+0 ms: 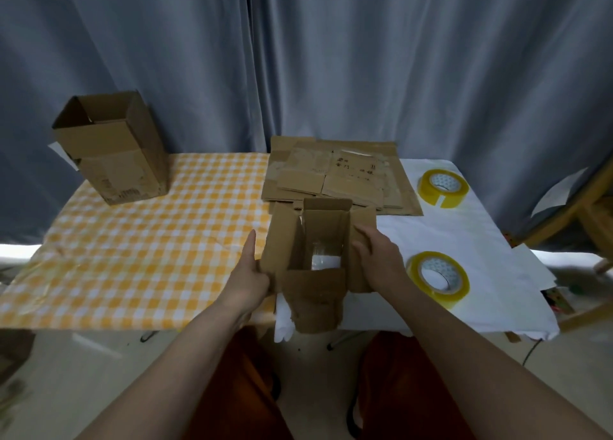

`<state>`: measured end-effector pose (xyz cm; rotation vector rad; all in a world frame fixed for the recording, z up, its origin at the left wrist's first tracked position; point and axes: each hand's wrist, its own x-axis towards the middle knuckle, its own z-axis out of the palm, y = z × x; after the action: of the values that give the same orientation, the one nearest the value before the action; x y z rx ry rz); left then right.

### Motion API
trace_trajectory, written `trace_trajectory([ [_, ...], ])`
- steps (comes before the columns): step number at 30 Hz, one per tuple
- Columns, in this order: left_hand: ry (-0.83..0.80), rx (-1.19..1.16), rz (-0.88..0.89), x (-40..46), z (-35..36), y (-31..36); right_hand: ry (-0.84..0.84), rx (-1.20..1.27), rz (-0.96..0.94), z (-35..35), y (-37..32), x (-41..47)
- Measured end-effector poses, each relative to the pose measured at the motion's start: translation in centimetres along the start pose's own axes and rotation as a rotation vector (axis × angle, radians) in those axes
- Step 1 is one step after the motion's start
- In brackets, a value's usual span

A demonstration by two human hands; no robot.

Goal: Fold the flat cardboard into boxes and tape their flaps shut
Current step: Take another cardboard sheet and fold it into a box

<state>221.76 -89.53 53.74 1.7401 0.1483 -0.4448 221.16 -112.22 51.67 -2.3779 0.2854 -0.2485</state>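
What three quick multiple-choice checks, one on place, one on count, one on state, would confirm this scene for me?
1. Where is the stack of flat cardboard?
A. Behind the box being folded
B. On the floor
C. Inside the far box

2. How many tape rolls are on the table?
A. One
B. Two
C. Four

3. The flaps of the box between the hands are:
A. Taped shut
B. Open
C. Torn off

Answers: 1 A, it lies beyond the held box. 2 B, one roll far, one near. 3 B, all flaps stand out and the inside shows.
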Motion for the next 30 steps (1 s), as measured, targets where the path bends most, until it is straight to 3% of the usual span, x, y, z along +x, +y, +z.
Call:
trace_trajectory([
  [2,0.006,0.278,0.239,-0.6,0.2,-0.3,0.009,0.003,-0.008,-0.2,0.2,-0.2],
  [4,0.074,0.713,0.611,-0.6,0.1,-0.8,-0.004,-0.005,-0.02,-0.4,0.2,-0.3],
  [6,0.01,1.026,0.864,-0.3,-0.4,-0.6,-0.025,0.003,-0.043,-0.5,0.3,-0.5],
  [9,-0.259,1.008,0.712,-0.1,-0.8,0.2,-0.013,0.014,-0.046,-0.9,0.8,-0.6],
  [12,-0.326,0.821,0.621,0.0,-0.5,0.2,0.035,-0.037,-0.026,-1.2,1.2,-1.0],
  [18,0.145,0.881,0.65,-0.3,2.2,-2.2,0.108,-0.342,0.0,-0.7,0.3,-1.2],
  [21,0.211,0.819,0.668,-0.5,3.0,-2.9,0.206,-0.513,-0.275,-0.7,-0.7,-0.9],
  [24,0.219,0.8,0.67,0.0,3.1,-2.7,0.027,-0.536,-0.467,-0.8,-2.0,0.5],
  [28,0.209,0.824,0.623,0.0,3.3,-1.9,-0.187,-0.253,-0.275,-0.7,-4.1,3.0],
  [30,0.195,0.829,0.589,-0.1,3.1,-1.8,-0.302,-0.238,-0.264,-1.1,-4.1,3.7],
])
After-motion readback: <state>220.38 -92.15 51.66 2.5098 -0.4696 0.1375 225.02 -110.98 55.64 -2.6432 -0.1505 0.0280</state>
